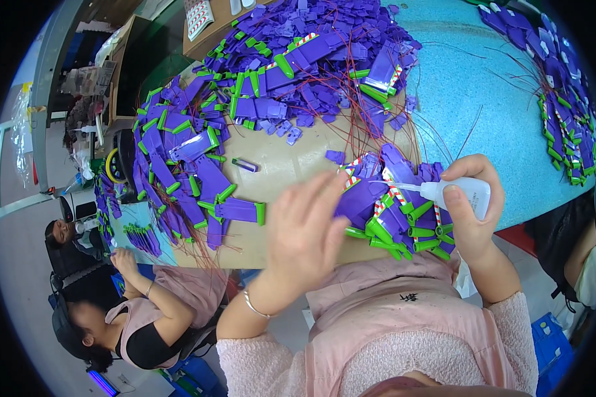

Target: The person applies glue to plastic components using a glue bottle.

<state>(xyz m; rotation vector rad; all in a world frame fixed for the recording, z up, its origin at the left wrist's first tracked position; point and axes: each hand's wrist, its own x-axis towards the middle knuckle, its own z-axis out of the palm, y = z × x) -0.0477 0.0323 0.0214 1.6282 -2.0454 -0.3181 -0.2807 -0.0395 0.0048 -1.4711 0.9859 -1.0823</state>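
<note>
My right hand (pixel 478 233) grips a small white squeeze bottle (pixel 476 197) with a long thin nozzle, which points left over a pile of purple plastic wing-shaped pieces (pixel 359 204) with green ends and red-and-white striped edges. My left hand (pixel 304 221) hovers at the left side of this pile, smeared a little by motion. Its fingers are stretched out, and I see nothing held in them. Whether its fingertips touch the nearest striped piece, I cannot tell. Thin dark red wires (pixel 377 126) run out from the pieces behind the pile.
A big heap of purple parts (pixel 324 40) covers the far table, and more wing pieces (pixel 205 172) lie at left. Another pile (pixel 566 106) sits far right on the blue mat (pixel 470 73). One small part (pixel 245 164) lies alone. A co-worker (pixel 146 317) sits at left.
</note>
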